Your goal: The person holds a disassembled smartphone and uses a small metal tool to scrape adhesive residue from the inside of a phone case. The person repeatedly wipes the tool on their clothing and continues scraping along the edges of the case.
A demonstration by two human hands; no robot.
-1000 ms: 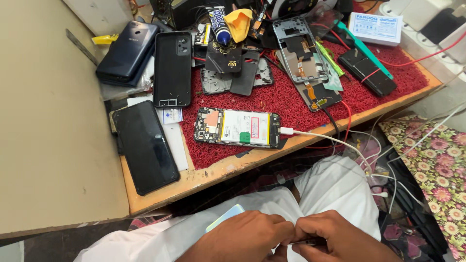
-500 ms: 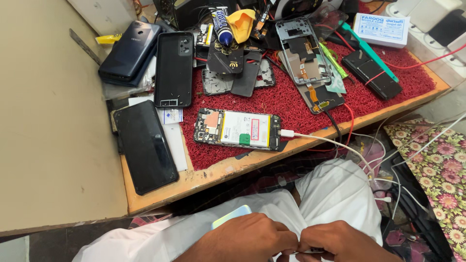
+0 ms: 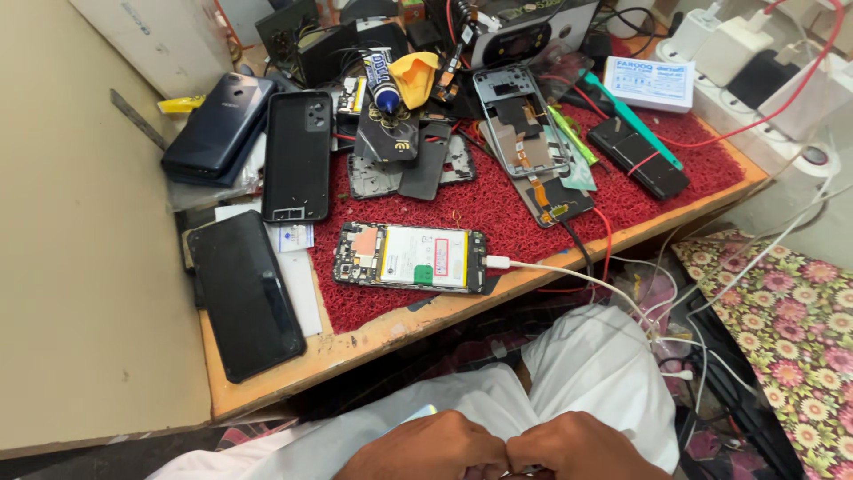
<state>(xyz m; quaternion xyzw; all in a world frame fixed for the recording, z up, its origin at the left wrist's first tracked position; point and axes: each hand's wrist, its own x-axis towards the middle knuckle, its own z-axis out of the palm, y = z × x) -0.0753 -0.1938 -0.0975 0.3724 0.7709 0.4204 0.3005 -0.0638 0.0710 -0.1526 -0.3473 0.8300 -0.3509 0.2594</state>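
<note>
Left hand (image 3: pixel 426 449) and right hand (image 3: pixel 591 449) pressed together over the lap, grasp hidden by the frame edge.

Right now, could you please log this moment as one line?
hands: left and right together over lap | held item: hidden | opened phone: on mat, cable plugged
</note>
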